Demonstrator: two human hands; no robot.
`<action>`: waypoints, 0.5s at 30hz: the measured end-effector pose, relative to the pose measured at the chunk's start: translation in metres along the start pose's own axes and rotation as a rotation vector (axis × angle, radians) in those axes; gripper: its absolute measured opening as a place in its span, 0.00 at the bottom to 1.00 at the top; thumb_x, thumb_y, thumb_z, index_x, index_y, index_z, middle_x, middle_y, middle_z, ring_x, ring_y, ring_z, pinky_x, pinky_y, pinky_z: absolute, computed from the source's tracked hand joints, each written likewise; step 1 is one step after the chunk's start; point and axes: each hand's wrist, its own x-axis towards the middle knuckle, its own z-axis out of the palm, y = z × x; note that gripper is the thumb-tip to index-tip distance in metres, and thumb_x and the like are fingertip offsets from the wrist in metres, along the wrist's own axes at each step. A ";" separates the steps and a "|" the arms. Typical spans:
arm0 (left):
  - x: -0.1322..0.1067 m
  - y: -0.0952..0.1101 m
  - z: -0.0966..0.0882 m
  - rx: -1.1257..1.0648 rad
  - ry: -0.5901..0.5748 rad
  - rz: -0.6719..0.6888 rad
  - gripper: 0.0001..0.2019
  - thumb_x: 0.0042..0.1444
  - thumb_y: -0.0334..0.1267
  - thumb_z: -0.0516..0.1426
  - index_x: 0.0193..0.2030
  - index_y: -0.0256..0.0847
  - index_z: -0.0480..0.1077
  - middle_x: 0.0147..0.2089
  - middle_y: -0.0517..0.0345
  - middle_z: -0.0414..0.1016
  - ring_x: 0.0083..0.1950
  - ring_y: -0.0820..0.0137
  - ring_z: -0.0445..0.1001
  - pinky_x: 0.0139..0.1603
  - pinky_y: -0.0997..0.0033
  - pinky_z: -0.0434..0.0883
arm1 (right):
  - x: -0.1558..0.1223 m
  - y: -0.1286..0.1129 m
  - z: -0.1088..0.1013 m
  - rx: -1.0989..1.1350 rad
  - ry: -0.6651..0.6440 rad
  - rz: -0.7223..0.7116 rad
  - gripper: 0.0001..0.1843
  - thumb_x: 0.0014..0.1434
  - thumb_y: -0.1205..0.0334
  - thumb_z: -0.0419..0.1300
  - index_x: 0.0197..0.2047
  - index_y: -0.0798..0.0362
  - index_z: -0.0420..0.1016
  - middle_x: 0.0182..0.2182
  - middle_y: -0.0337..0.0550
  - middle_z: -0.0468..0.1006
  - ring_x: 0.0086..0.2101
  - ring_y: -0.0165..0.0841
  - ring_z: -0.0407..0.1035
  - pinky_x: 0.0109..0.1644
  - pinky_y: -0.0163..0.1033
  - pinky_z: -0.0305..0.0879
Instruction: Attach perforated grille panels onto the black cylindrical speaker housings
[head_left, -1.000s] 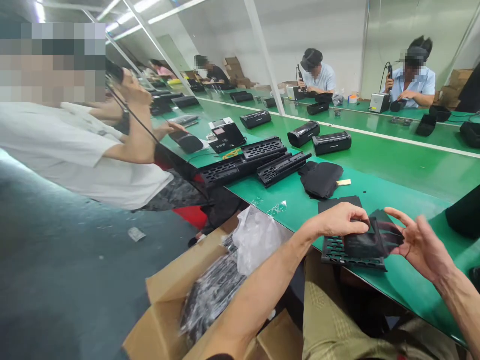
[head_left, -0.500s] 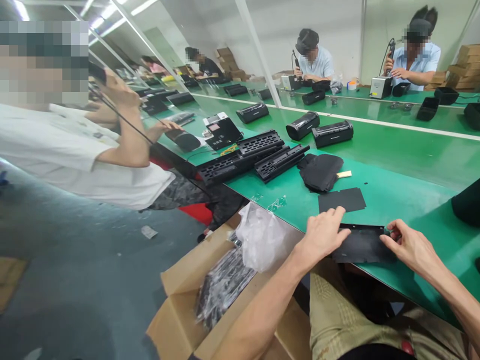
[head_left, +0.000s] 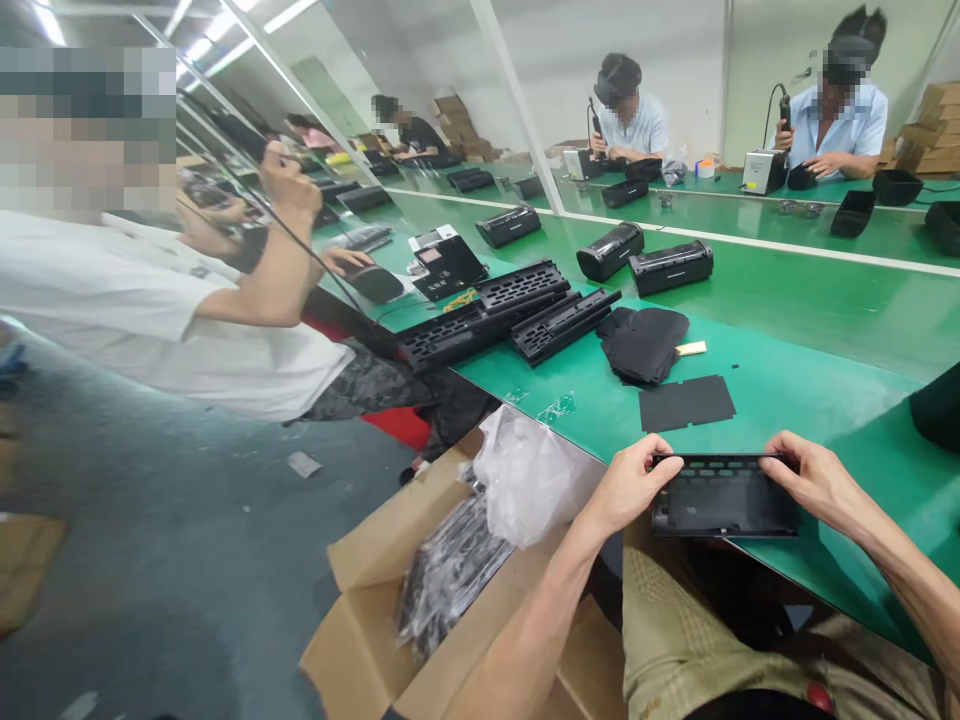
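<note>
Between my hands, at the near edge of the green table, is a black slotted plastic housing [head_left: 724, 505]. A dark sheet covers its lower part, and a row of slots shows along the top. My left hand [head_left: 637, 480] pinches its upper left corner, thumb on the face and fingers behind. On the upper right corner my right hand [head_left: 810, 475] grips in the same way. Just beyond lies a flat black sheet [head_left: 687, 403] with notched edges. Behind that is a pile of similar black sheets [head_left: 643, 343].
Several slotted black housings [head_left: 525, 288] lie left of the sheets. Finished-looking black speaker bodies [head_left: 671, 268] rest on the green line beyond. An open carton [head_left: 360, 630] with plastic-wrapped parts stands below left. A co-worker in a white shirt [head_left: 97, 310] sits at left.
My left hand has come down to the housing's left corner, and both hands now grip its top corners. The housing has tilted, so its slots show along the top.
</note>
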 end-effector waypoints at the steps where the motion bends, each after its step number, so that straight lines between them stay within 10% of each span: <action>1: -0.002 -0.001 0.002 -0.104 -0.004 -0.025 0.12 0.57 0.48 0.62 0.38 0.42 0.70 0.31 0.65 0.68 0.29 0.72 0.66 0.32 0.72 0.63 | -0.001 -0.001 -0.002 0.051 -0.017 0.014 0.18 0.58 0.41 0.60 0.34 0.48 0.72 0.27 0.38 0.73 0.31 0.37 0.65 0.36 0.41 0.59; 8: -0.017 0.000 0.013 -0.484 -0.006 -0.117 0.21 0.50 0.46 0.68 0.47 0.39 0.72 0.33 0.62 0.71 0.35 0.71 0.67 0.38 0.72 0.65 | -0.024 -0.003 -0.004 0.421 -0.102 0.169 0.33 0.58 0.30 0.63 0.48 0.52 0.74 0.33 0.40 0.75 0.27 0.31 0.65 0.27 0.35 0.59; 15: -0.028 0.005 0.017 -0.639 -0.081 -0.115 0.27 0.45 0.43 0.72 0.51 0.41 0.72 0.44 0.56 0.77 0.46 0.66 0.73 0.47 0.69 0.69 | -0.035 -0.007 -0.012 0.748 -0.105 0.265 0.30 0.47 0.36 0.78 0.38 0.53 0.80 0.26 0.36 0.72 0.25 0.29 0.64 0.29 0.33 0.64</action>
